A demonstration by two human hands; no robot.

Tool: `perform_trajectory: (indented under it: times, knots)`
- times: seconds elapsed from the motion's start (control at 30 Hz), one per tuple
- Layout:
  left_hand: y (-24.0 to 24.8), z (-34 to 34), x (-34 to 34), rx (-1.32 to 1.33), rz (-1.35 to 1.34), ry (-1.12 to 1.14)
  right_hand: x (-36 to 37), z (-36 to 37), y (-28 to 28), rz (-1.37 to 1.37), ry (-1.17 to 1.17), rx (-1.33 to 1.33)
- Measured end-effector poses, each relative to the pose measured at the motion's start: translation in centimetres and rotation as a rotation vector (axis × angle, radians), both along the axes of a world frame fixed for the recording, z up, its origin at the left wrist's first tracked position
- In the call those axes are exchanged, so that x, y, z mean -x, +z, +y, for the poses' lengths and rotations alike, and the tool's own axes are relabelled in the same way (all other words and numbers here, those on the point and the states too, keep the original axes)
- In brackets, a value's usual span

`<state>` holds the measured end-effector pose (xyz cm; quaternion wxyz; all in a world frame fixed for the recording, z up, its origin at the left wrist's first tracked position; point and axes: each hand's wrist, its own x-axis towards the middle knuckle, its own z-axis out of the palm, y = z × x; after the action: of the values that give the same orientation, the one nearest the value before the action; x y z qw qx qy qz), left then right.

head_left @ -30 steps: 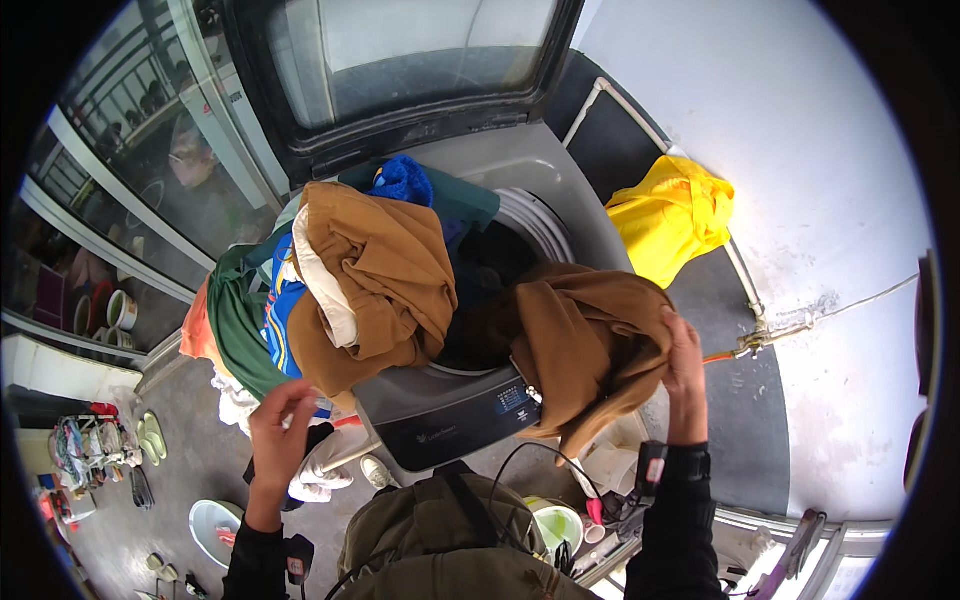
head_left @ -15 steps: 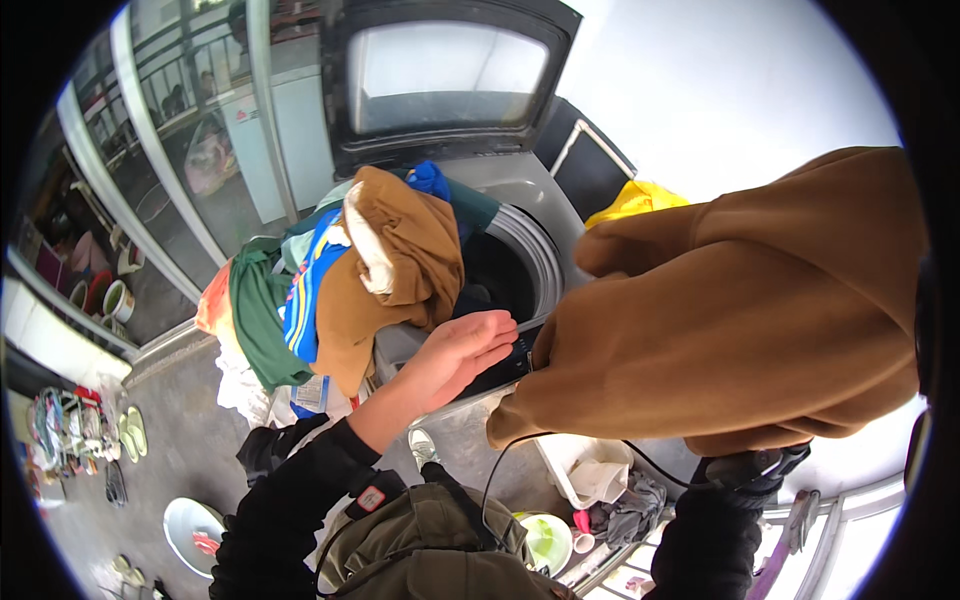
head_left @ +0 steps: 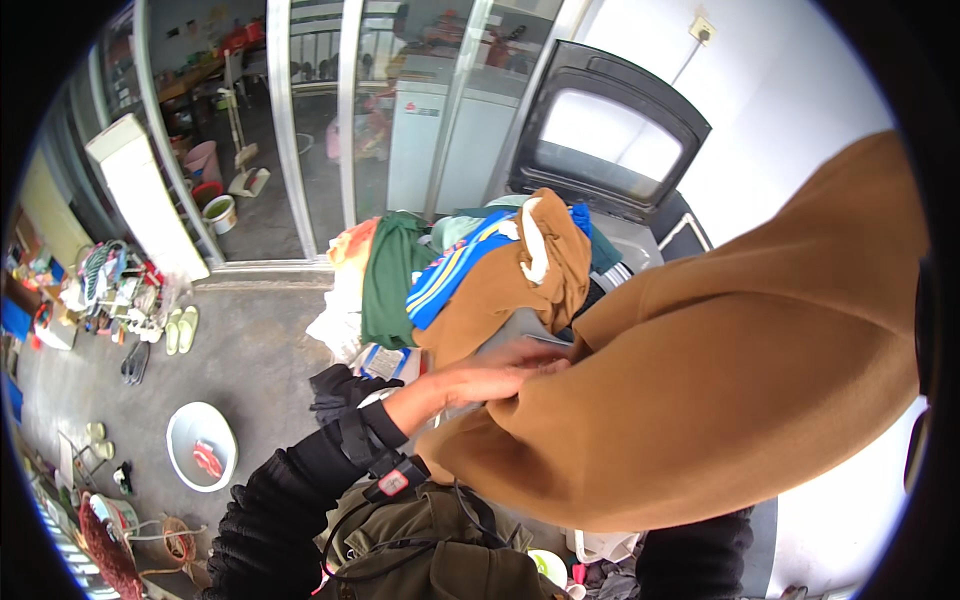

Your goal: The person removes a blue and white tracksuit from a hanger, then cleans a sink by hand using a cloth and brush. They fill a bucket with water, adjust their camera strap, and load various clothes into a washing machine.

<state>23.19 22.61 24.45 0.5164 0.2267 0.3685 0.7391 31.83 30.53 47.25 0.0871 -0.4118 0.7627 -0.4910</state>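
A large brown sweatshirt-like garment hangs bunched across the right half of the view. My left hand reaches against its left edge, fingers stretched out and partly blurred by motion. Only the dark sleeve of my right arm shows, below the garment; my right hand is hidden behind the cloth. Just beyond my left hand, a heap of clothes lies over the washing machine's edge: another brown garment, a blue striped one and a dark green one. The machine's lid stands raised, and its drum opening is mostly covered.
Sliding glass doors run along the back. On the floor at left sits a white basin with a small red and white item inside. Pale green slippers lie near a cluttered rack. A white wall is at right.
The view has swung left, so the machine and heap appear farther right. My left hand has moved from in front of the drum to the brown garment's edge. The garment now hangs lower, covering my right wrist.
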Motion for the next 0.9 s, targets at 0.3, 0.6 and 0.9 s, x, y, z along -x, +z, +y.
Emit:
perform_trajectory:
  times: [0.3,0.6,0.9]
  knots:
    - [2.2,-10.9,1.8,-0.036,0.065,0.281,1.8,2.1,-1.8,-0.219,-0.104,-0.28]
    - [27.9,-27.8,1.8,-0.709,0.645,0.885,7.9,1.3,-2.5,-0.298,-0.251,-0.219]
    - [28.4,-24.5,1.1,-0.49,0.979,1.064,10.2,-17.7,-0.6,0.145,-0.113,0.353]
